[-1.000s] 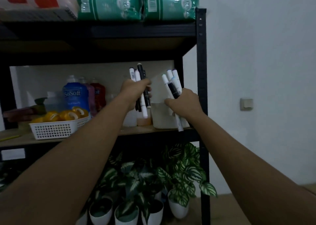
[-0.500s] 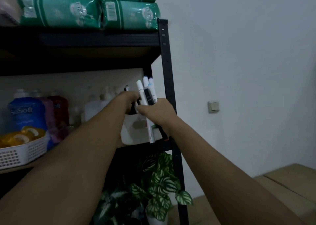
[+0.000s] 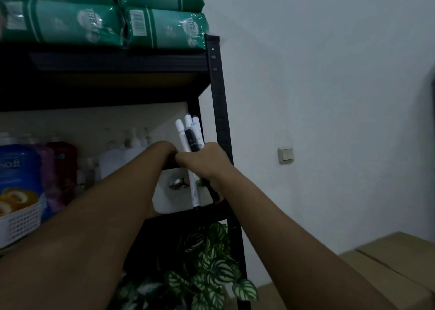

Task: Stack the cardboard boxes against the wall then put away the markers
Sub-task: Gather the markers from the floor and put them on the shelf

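Your right hand [image 3: 207, 161] grips a bundle of markers [image 3: 191, 140] in a closed fist. Their long axis stands near upright, caps above the fist and one barrel reaching down below it. A white tub [image 3: 164, 196] sits on the shelf [image 3: 183, 218] directly under the bundle, so the move ahead is likely a straight lowering along that axis. Your left hand [image 3: 168, 153] touches the right at the knuckles; its fingers are hidden, so whether it holds anything cannot be told. The boxes [image 3: 386, 262] lie low to your right, by the wall.
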